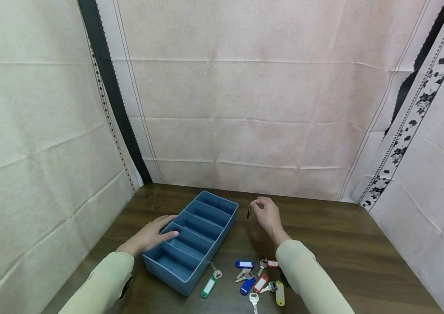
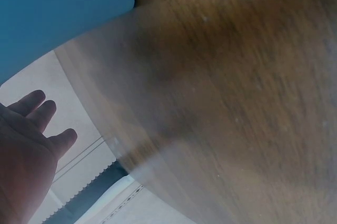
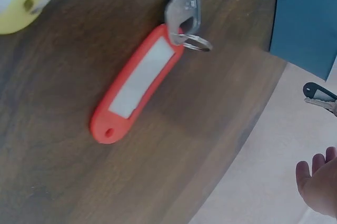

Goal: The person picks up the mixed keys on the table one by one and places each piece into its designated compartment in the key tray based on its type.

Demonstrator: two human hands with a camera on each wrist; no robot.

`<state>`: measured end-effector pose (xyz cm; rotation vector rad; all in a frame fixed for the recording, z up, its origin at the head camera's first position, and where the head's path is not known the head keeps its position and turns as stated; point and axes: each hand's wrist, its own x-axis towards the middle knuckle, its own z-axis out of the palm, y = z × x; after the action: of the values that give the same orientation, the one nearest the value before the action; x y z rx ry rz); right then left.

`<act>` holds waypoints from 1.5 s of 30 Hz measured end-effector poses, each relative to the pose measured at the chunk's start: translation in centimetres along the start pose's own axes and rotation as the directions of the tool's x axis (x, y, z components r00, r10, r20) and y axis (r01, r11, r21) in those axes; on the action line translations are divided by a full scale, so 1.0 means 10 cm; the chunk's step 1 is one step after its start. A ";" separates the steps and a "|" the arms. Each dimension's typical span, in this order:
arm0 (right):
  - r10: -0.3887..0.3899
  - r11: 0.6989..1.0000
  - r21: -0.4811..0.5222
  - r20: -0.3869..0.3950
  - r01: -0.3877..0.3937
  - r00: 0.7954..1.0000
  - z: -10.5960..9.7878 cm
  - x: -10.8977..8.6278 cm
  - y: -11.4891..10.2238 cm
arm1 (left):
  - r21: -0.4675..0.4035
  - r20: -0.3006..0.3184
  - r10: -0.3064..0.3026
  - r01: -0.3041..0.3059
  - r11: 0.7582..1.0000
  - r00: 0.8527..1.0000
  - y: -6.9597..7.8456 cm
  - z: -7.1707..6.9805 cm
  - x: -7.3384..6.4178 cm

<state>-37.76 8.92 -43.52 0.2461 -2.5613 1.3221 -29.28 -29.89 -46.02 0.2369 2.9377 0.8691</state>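
A blue divided box [image 1: 188,285] stands on the wooden table, its several compartments bare inside. My left hand [image 1: 151,233] lies along its left rim, fingers stretched out and thumb reaching over the inside. In the left wrist view, the fingers [image 2: 41,111] appear extended near the blue wall. Right of the box's far end, my right hand [image 1: 267,214] pinches a key with a black tag [image 1: 249,212], raised above the table. The right wrist view shows that black tag [image 3: 311,89] lying alongside a silver key [image 3: 320,103].
Near the box's right side lie a green-tagged key [image 1: 208,287], blue tags [image 1: 247,285], red tags [image 1: 261,283] and a yellow tag [image 1: 279,293], with several keys among them. My right forearm [image 1: 308,270] passes over the pile's right edge. Pale cloth [image 1: 245,109] hangs behind the table.
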 end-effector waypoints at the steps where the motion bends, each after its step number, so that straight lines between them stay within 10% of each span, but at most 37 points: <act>1: 0.003 1.000 0.001 0.000 -0.003 1.000 0.01 0.01 -0.01 | -0.002 0.000 -0.002 0.002 1.000 1.000 0.00 0.00 0.00; 45: 0.001 0.989 0.151 0.026 -0.005 1.000 0.51 0.29 -0.49 | -0.010 0.004 -0.017 0.017 1.000 1.000 -0.01 0.00 0.00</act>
<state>-40.00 1.82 -41.69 0.2893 -2.4860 1.5257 -29.26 -29.93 -46.08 0.2131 2.9266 0.8796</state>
